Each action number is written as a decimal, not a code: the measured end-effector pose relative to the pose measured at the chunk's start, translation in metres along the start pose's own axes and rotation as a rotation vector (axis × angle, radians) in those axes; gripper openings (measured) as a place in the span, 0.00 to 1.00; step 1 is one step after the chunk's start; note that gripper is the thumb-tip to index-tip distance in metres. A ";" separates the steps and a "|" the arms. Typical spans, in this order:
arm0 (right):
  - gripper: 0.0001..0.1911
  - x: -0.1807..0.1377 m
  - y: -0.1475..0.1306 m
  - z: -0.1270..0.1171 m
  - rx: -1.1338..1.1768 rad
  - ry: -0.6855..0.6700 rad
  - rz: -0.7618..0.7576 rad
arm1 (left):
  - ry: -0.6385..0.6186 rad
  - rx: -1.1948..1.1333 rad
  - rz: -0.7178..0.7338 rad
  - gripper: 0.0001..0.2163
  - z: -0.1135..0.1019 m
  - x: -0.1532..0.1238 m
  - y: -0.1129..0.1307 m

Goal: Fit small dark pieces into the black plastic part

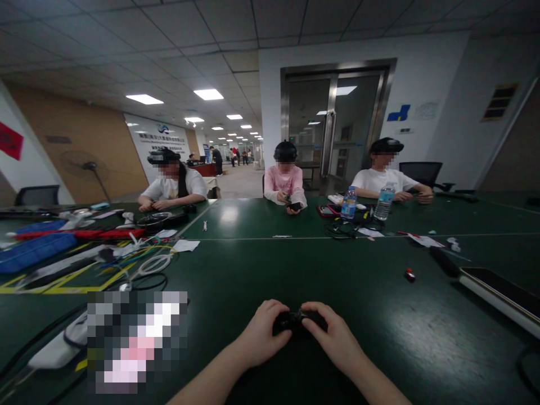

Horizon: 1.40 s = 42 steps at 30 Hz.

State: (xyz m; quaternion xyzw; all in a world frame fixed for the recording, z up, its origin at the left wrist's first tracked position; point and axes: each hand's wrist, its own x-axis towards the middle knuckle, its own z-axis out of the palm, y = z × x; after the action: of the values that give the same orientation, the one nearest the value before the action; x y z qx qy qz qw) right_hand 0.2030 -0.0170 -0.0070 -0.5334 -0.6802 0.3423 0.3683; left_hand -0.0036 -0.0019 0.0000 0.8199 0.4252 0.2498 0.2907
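A small black object [295, 322] lies between my two hands at the near edge of the dark green table [270, 264]. My left hand [264, 332] is closed around its left end, fingers curled over it. The fingers of my right hand [331, 332] are wrapped over its right end. Both hands rest low on the table, thumbs nearly touching above the object. Its shape is mostly hidden by my fingers.
Three people wearing head cameras sit across the table. Cables, tools and blue trays [34, 250] crowd the left side. Two water bottles [348, 202] stand far right of centre. A small red item [409, 274] and a long flat black device [493, 289] lie to the right.
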 end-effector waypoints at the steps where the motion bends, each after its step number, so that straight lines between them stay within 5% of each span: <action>1: 0.13 0.001 0.002 -0.001 0.051 0.023 0.021 | -0.006 -0.002 -0.006 0.16 0.000 0.000 0.000; 11: 0.25 0.007 0.006 -0.019 0.656 0.378 0.223 | -0.026 -0.013 -0.036 0.18 -0.002 -0.002 0.001; 20: 0.17 0.010 0.009 -0.036 0.998 0.557 0.322 | -0.046 -0.049 -0.051 0.17 -0.005 -0.002 0.002; 42: 0.16 0.011 0.016 -0.029 0.967 0.502 0.336 | -0.046 -0.020 -0.055 0.17 -0.004 -0.002 0.003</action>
State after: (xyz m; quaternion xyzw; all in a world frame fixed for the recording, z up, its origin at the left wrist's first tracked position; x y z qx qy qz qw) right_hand 0.2344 -0.0013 -0.0050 -0.4699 -0.2436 0.5312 0.6615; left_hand -0.0055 -0.0037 0.0042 0.8105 0.4384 0.2268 0.3153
